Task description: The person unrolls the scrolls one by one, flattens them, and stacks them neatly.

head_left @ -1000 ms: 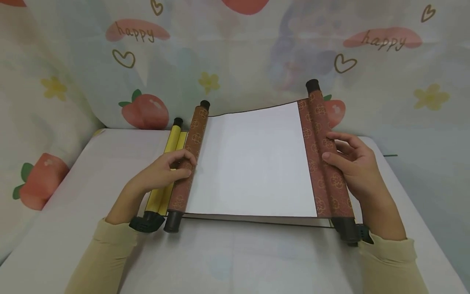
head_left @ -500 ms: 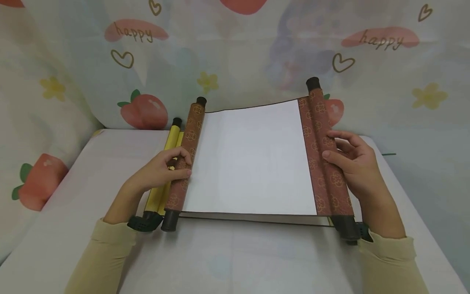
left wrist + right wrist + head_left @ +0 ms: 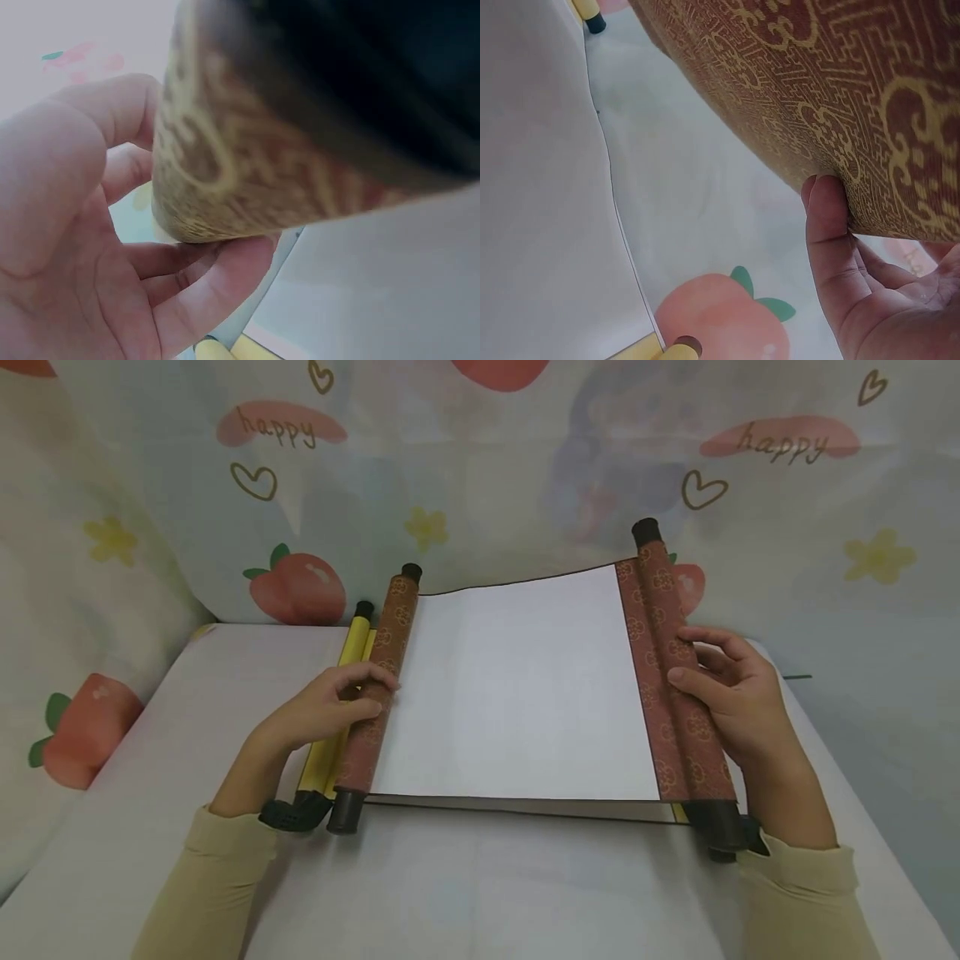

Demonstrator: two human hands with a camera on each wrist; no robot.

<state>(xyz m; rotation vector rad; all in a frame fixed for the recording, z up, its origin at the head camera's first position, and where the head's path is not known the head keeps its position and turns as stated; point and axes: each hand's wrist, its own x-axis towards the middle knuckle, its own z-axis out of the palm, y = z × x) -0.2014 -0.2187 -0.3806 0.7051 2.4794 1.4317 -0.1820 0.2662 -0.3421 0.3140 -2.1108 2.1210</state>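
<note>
A red-brown patterned hanging scroll (image 3: pixel 517 693) is held partly unrolled, its white paper stretched between two rods with black end caps. My left hand (image 3: pixel 322 706) grips the left roll (image 3: pixel 393 627), thumb on the near side and fingers over its top; the left wrist view shows fingers (image 3: pixel 225 285) curled round that roll. On the other side, my right hand (image 3: pixel 750 702) pinches the right rod (image 3: pixel 667 602), which stands higher and tilted. Beneath lies a yellow-edged scroll (image 3: pixel 322 768), spread on the table and mostly hidden by the red-brown one.
A white-covered table (image 3: pixel 480 893) runs out in front and to both sides. Directly behind it hangs a patterned cloth (image 3: pixel 525 460) with peaches, flowers and lettering. In the right wrist view, the lower scroll's white sheet (image 3: pixel 547 180) and a yellow rod end (image 3: pixel 682 350) show.
The left roll has shifted slightly left and the right rod slightly right, so a bit more white paper shows between them. Both hands keep their hold.
</note>
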